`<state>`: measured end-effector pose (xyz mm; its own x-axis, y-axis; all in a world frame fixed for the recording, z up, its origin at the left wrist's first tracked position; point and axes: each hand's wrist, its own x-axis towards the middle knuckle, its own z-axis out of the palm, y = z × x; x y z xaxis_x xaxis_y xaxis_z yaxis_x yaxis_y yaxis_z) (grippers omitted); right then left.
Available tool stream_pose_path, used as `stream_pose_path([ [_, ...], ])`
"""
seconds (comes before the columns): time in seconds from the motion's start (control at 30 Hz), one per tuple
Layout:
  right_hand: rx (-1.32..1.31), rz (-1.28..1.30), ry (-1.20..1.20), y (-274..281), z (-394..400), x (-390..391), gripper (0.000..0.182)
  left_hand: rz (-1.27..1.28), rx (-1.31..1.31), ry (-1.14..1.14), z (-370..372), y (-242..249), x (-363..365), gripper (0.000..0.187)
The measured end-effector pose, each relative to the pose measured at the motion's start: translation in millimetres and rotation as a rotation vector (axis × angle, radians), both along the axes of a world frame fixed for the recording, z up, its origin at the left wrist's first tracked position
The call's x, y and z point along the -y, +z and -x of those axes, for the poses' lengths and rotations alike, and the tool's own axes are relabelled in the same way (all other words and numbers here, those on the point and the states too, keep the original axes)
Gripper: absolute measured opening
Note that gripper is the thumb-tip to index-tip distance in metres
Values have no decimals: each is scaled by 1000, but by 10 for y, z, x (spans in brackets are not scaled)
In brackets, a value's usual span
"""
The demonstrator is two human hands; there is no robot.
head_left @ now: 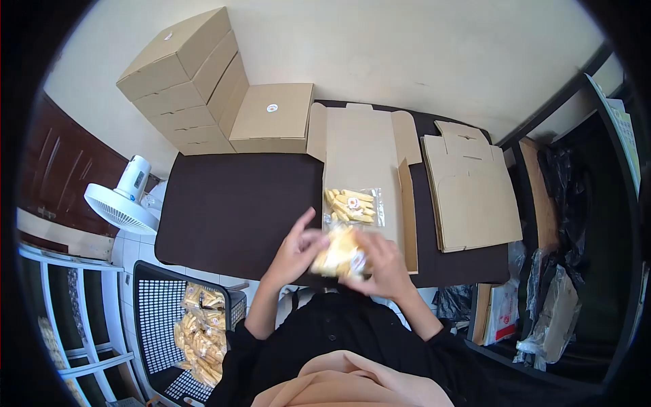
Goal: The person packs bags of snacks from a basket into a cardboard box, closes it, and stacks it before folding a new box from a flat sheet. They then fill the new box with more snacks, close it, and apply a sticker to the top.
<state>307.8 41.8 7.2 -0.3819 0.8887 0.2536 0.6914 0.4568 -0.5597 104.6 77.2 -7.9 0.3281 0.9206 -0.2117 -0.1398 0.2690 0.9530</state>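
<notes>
A clear packet of yellow snack pieces, blurred by motion, is held between my two hands near the table's front edge. My left hand grips its left side with the fingers bent. On its right side, my right hand is wrapped round the packet. Just beyond, a second packet with a round sticker lies flat in the open cardboard box, whose flaps are spread.
Closed boxes are stacked at the back left beside a single box. Flattened cartons lie on the right. A black basket of packets stands lower left, near a white fan.
</notes>
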Motion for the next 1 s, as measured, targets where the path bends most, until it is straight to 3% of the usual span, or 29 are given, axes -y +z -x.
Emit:
stream_pose_path([
  [0.07, -70, 211, -449, -20, -63, -138, 83, -327, -263, 199, -234, 36, -123, 67],
  [0.13, 13, 239, -536, -180, -193, -336, 83, -369, -345, 156, -431, 64, -197, 65],
  [0.17, 99, 265, -631, -267, -241, -437, 83, -523, -524, 78, -522, 3, -242, 61],
  [0.2, 95, 265, -624, -321, -268, -527, 83, -675, -703, -4, -606, -107, -293, 58],
  [0.37, 392, 578, -570, -466, -330, -804, 78, -669, -1066, -326, -908, -581, -405, 65],
  [0.4, 391, 579, -571, -565, -336, -798, 78, -624, -1194, -418, -931, -635, -400, 69],
  [0.43, 483, 323, -518, -684, -329, -753, 76, -615, -1236, -468, -928, -650, -394, 73],
  [0.47, 567, 68, -458, -789, -329, -730, 74, -611, -1237, -469, -916, -657, -386, 73],
  [0.6, 566, 261, -439, -876, -301, -731, 64, -704, -1285, -505, -860, -686, -347, 75],
  [0.77, 627, 283, -490, -846, -279, -736, 63, -763, -1262, -492, -806, -724, -341, 74],
  [1.0, 665, 266, -493, -692, -181, -745, 65, -666, -1037, -240, -288, -20, 113, 74],
])
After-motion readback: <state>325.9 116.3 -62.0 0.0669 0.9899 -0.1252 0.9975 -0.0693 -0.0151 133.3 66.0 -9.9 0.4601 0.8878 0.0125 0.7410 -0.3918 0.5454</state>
